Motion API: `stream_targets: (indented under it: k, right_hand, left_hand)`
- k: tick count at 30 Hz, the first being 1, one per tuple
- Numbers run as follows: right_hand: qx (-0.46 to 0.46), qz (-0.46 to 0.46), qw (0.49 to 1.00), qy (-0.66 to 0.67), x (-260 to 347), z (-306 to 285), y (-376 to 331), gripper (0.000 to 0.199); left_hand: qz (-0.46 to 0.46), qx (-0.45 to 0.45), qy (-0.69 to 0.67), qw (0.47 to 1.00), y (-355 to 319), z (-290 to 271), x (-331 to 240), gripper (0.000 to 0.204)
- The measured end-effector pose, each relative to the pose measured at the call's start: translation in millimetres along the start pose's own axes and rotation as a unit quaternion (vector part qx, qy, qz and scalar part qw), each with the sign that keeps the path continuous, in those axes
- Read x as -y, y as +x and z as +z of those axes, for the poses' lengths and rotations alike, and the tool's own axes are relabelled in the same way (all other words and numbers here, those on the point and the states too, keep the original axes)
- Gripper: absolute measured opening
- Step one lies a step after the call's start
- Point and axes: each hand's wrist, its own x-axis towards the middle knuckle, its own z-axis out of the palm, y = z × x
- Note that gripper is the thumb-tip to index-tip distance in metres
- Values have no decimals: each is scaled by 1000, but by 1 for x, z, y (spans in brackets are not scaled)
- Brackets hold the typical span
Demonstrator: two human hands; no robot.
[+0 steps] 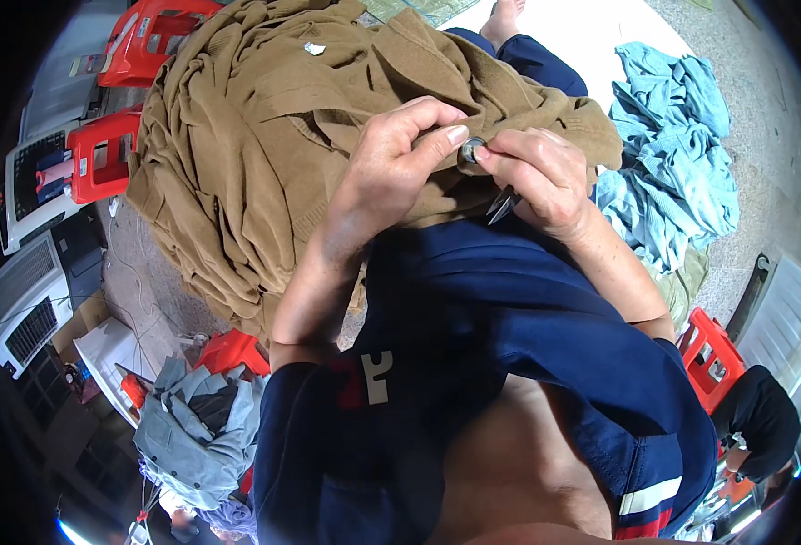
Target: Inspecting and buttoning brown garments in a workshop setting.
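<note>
A large brown knit garment [264, 136] lies heaped over my lap and the surface in front of me. My left hand [396, 163] is closed, its thumb and forefinger pinching an edge of the brown cloth. Just right of that thumb is a small round dark button [471, 151] with a pale rim. The thumb and finger of my right hand [546, 177] pinch this button against the cloth. From beneath the curled right fingers the pointed metal blades of small snips [504, 205] stick out; their handle is hidden in the palm.
Crumpled light-blue garments [668, 154] lie to the right. Red plastic stools [101, 154] stand on the left, with white appliance-like cases [33, 309] beyond them. Grey clothing [201, 427] is piled at lower left. A white scrap [314, 49] rests on the brown cloth.
</note>
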Motion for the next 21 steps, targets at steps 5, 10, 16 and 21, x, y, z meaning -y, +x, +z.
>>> stream_targets:
  k: [5, 10, 16, 21]
  right_hand:
    - [13, 2, 999, 38, -3, 5, 1, 14]
    - [22, 128, 975, 178, 1, 10, 18, 34]
    - [121, 196, 961, 155, -1, 13, 19, 34]
    - [106, 205, 962, 145, -5, 14, 14, 16]
  left_hand:
    - [62, 40, 68, 995, 0, -7, 5, 22]
    - [59, 66, 93, 992, 0, -14, 0, 23]
    - [140, -26, 205, 968, -4, -11, 3, 20]
    - [128, -63, 220, 965, -6, -10, 7, 20]
